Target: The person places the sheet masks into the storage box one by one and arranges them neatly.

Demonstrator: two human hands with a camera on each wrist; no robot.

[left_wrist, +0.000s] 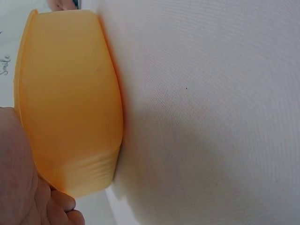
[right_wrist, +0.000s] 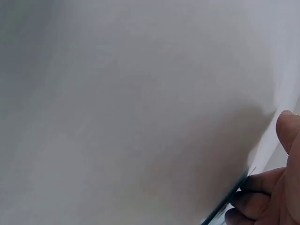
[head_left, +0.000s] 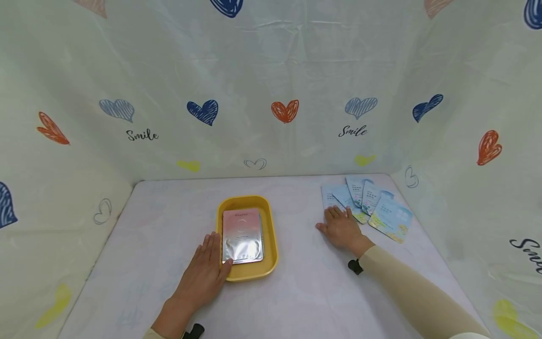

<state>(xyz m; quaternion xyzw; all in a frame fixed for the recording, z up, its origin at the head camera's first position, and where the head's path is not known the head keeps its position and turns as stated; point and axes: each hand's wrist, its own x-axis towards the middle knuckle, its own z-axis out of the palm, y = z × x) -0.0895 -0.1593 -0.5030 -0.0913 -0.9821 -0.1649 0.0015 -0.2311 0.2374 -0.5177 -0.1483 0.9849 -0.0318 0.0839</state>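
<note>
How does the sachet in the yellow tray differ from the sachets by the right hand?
The pink-and-silver sachet lies alone in the yellow tray; the blue sachets lie fanned and overlapping on the table. The pink one looks larger. All lie flat.

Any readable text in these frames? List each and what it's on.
"Smile": backdrop, printed left and centre-right.
"Sm…": backdrop, right edge, cut off by the frame.
"Smile", partly seen: backdrop in the left wrist view.
Pink sachet in the yellow tray: small line at the top, too blurred to read.
Blue sachets by the right hand: print too small to read.
</note>
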